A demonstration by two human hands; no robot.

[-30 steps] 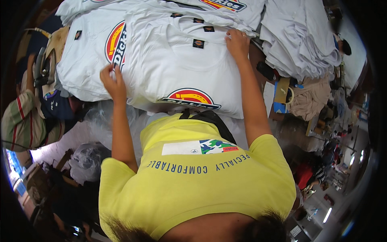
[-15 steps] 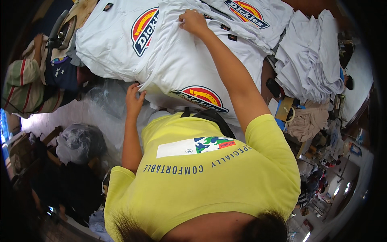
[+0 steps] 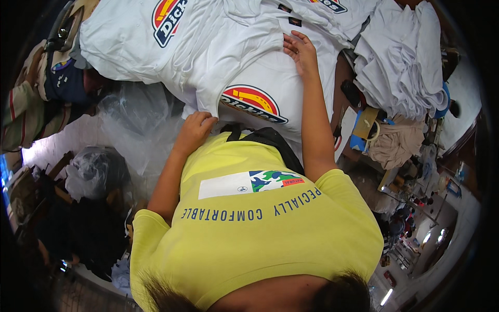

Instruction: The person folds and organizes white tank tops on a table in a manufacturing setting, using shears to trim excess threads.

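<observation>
A white T-shirt [image 3: 236,52] lies loosely folded over other white shirts on the table before me. My left hand [image 3: 196,131] pinches its near hem close to my waist. Farther up and to the right, my right hand [image 3: 301,54] rests by the same shirt's edge, its fingers apart and lightly bent. Under that edge lies another white T-shirt [image 3: 296,93] with a red, yellow and dark blue printed emblem, partly covered. Small black neck labels [image 3: 294,21] show beyond my right hand.
A tall stack of folded white cloth [image 3: 397,62] stands at the right, above a beige cloth bundle [image 3: 397,143] and a tape roll [image 3: 374,131]. Clear plastic sheeting [image 3: 138,122] hangs left of the table. At far left, a person's striped garment [image 3: 28,117] shows beside dark cloth.
My right hand has left the cloth at the top and come right and nearer, fingers loosened. My left hand has moved nearer me, drawing the shirt's hem along.
</observation>
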